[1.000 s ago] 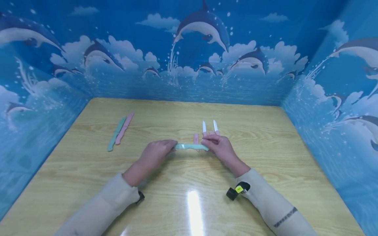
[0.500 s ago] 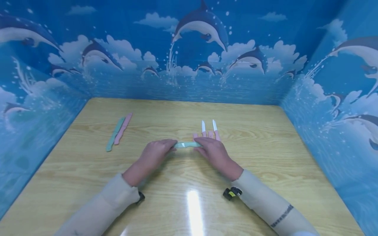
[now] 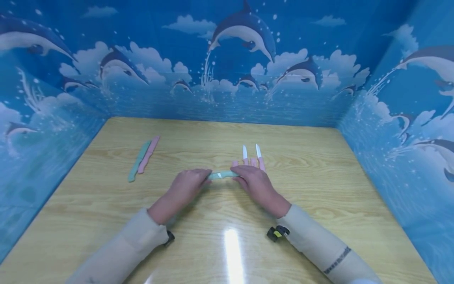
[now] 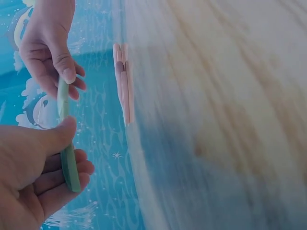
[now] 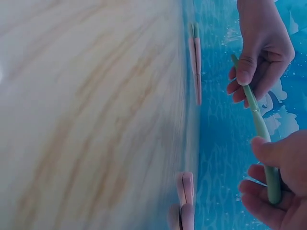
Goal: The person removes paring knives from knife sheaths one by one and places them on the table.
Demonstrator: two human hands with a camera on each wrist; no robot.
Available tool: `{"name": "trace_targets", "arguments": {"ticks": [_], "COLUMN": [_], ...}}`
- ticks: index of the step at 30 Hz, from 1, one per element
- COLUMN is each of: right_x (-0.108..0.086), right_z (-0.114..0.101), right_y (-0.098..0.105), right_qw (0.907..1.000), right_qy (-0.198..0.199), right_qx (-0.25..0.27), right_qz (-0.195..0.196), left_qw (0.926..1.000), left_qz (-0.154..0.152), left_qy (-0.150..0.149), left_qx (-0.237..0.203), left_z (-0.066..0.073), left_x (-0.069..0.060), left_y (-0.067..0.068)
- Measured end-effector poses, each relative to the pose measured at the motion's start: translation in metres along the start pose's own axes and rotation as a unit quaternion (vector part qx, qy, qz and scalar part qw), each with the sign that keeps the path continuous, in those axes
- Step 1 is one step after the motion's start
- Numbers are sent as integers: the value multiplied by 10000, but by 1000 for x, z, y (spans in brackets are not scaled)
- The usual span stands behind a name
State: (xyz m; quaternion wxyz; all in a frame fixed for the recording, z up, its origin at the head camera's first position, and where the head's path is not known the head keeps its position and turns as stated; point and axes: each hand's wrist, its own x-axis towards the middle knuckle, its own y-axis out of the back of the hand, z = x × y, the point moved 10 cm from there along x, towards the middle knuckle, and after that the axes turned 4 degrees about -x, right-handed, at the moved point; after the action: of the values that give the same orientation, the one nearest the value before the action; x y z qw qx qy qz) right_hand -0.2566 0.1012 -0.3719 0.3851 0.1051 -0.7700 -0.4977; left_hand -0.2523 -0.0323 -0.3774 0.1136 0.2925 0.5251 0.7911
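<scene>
A green knife [image 3: 223, 174] is held level between both hands above the table, a bit of blade showing mid-length in the head view. My left hand [image 3: 186, 184] pinches its sheathed end between thumb and fingers. My right hand [image 3: 258, 185] pinches the handle end. In the left wrist view the green knife [image 4: 65, 108] runs from one hand to the other, and the right wrist view shows the same knife [image 5: 259, 122]. Just beyond my right hand lie two pink-handled knives with bare blades [image 3: 245, 152] [image 3: 258, 150] and pink sheaths [image 3: 253, 162], partly hidden by the hand.
On the left of the wooden table [image 3: 198, 236] lie a green knife [image 3: 138, 161] and a pink knife [image 3: 149, 154], side by side. Walls printed with dolphins [image 3: 227, 98] stand behind the table and along its sides.
My right hand has moved left and closed further over the green knife's handle, covering more of it. The left hand has kept its grip in nearly the same place.
</scene>
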Motion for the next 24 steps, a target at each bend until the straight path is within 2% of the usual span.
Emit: {"name": "trace_targets", "arguments": {"ticks": [2,6,12,18,24], "right_x": [-1,-3,-3,-5,-7], "right_z": [2,7,10,13,15], "right_y": [-2,-7,-6,-7,-3], "right_qw": [9998,9982,9981,9974,9974], "right_qy": [-193,-503,-536,-605,-651], "right_qx": [61,155,245,286,307], "right_qz": [-91,-282,-194,-257,-92], "left_qw": [9999,9999,9999,9999,9999], "left_qz": [-122,-27,63,98,51], "left_qy": [76,34,-101,-33,-6], "left_qx": [48,104,78,-43,-109], "left_z": [0,1,4,4,3], "left_x": [1,2,2,3,2], "left_y": [-2,-1,-1,1,-1]}}
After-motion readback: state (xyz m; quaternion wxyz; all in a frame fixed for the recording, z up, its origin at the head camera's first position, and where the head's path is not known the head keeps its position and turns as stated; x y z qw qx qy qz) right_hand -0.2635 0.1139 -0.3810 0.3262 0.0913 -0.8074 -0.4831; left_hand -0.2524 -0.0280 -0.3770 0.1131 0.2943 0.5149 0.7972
